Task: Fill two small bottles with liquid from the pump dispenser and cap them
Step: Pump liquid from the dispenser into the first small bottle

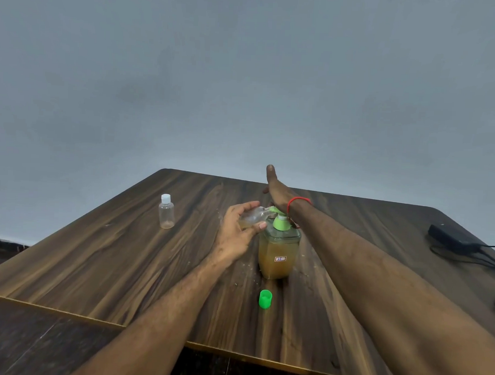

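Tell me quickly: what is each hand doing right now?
Left hand: closed around a small clear bottle, held tilted at the pump spout.
Right hand: open, palm resting on the green pump head, holding nothing.

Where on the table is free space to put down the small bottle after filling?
Free: the wide table patch between the capped bottle and the left hand; also the near edge left of the green cap. Crowded: around the pump dispenser, under both arms, and by the black adapter at right.

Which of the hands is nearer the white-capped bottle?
Left. The left hand is just right of the white-capped bottle, holding another bottle; the right hand is farther right, over the pump.
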